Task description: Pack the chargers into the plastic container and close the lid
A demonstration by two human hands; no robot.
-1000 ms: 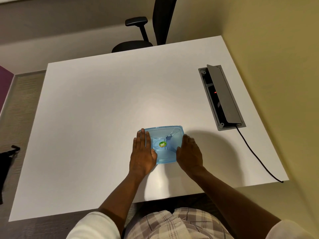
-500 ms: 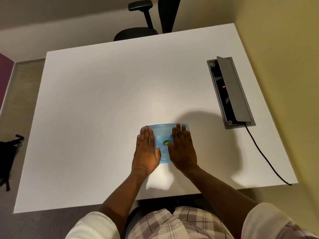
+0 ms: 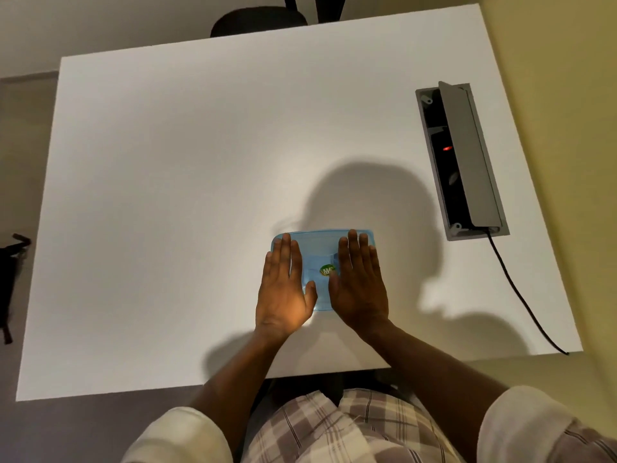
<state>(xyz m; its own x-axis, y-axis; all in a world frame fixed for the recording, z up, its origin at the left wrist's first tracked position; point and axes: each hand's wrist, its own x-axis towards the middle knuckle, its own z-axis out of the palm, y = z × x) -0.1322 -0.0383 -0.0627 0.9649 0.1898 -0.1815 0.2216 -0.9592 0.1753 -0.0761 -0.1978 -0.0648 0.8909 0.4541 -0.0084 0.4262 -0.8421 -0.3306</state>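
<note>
A clear blue plastic container (image 3: 319, 245) with its lid on lies on the white table (image 3: 183, 162) near the front edge. A small green round sticker (image 3: 327, 271) shows on the lid. My left hand (image 3: 283, 289) lies flat, palm down, on the lid's left part. My right hand (image 3: 359, 285) lies flat on its right part. Both hands have straight fingers and grip nothing. I see no chargers; the container's inside is hidden by the hands and the lid.
A grey cable box (image 3: 462, 158) with its flap raised is set into the table at the right, and a black cable (image 3: 524, 299) runs from it over the front right edge. A black office chair (image 3: 260, 20) stands beyond the far edge.
My right hand moved from beside the container onto the lid, then shifted toward the lid's right side. My left hand stayed flat on the left part. The camera dipped closer.
</note>
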